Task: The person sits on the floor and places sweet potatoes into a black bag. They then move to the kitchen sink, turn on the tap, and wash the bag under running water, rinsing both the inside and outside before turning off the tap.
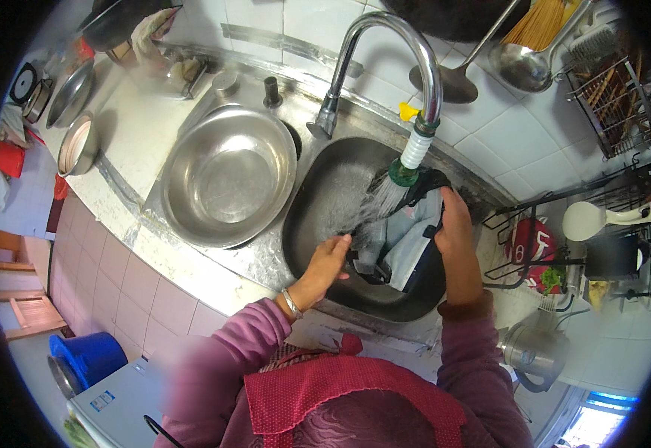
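Over the dark sink basin [317, 201], a wet grey and black fabric item [409, 255], perhaps a bag, is stretched between my hands. My right hand [455, 224] grips its upper right edge, thumb on top. My left hand [328, 260], with a bracelet [292, 304] at the wrist, appears to pinch the black edge on the left side; spray partly blurs that spot. Water sprays from the green-tipped white nozzle [413, 154] of the chrome faucet [381, 19] onto the cloth and into the basin. The fabric's lower folds hang down inside the sink.
Left of the basin rests a wide stainless steel bowl [227, 179]. A ladle [524, 66] and a spatula [447, 81] hang on the tiled wall. A black wire rack [530, 241] stands close on the right, above an electric kettle [535, 350]. Smaller metal bowls [78, 143] line the counter's left end.
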### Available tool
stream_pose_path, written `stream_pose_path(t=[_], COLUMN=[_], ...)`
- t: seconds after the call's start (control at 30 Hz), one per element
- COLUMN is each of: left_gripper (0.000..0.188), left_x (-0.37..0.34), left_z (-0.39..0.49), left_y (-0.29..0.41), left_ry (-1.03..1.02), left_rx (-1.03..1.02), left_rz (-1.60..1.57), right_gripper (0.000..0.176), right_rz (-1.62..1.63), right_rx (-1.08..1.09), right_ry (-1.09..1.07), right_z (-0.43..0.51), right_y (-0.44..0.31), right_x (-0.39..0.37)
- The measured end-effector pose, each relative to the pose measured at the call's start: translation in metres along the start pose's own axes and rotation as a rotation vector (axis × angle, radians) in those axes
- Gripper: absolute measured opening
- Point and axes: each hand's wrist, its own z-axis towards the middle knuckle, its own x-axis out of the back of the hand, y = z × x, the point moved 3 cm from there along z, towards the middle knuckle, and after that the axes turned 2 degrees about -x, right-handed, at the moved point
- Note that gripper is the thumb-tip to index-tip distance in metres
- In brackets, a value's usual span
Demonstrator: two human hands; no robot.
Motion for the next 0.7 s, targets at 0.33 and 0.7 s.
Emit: stream_pose_path(t=[0.33,0.7], left_gripper=[0.067,0.042], left_x=[-0.005,0.040], left_z=[0.050,0.014], left_y=[-0.068,0.080], left_ry=[-0.188,0.252], left_rx=[0.400,-0.699], left_rz=[-0.250,0.550], right_gripper=[0.055,0.044], right_rz=[-1.144,-0.122], right_rx=[0.923,-0.026], right_ry=[-0.145,-0.096], right_z=[-0.060,0.005], right_y=[-0.045,0.025], right_x=[-0.002,0.028])
